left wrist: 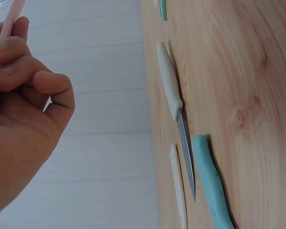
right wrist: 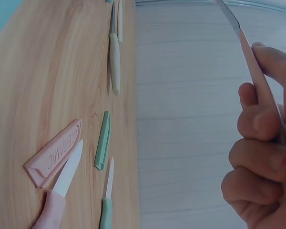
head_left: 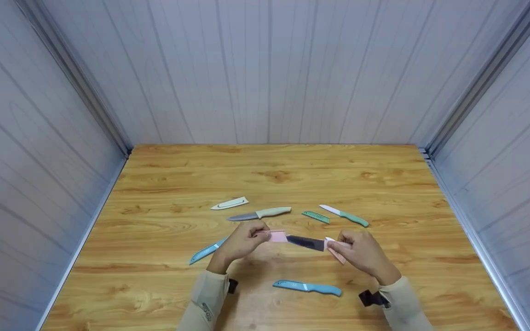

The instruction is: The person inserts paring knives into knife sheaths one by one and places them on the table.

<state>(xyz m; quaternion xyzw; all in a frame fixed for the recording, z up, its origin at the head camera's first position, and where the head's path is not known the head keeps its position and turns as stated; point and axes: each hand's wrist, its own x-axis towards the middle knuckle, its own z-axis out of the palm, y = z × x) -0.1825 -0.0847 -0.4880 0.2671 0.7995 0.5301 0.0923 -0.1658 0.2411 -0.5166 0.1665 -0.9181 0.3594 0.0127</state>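
Observation:
My left hand pinches a pink blade sheath, its open end toward the right. In my right hand is the pink handle of a kitchen knife, fingers curled round it. The knife's dark blade points left, its tip right at the sheath's mouth. Both are held up over the table. Below the right hand lie another pink sheath, marked CERAMIC, and a small pink-handled knife with a white blade; the hand partly covers these in the head view.
Beyond the hands lie a cream-handled knife, its cream sheath, a green sheath and a green-handled knife. One blue sheathed knife lies in front; another is partly behind the left hand. Panel walls enclose the wooden table.

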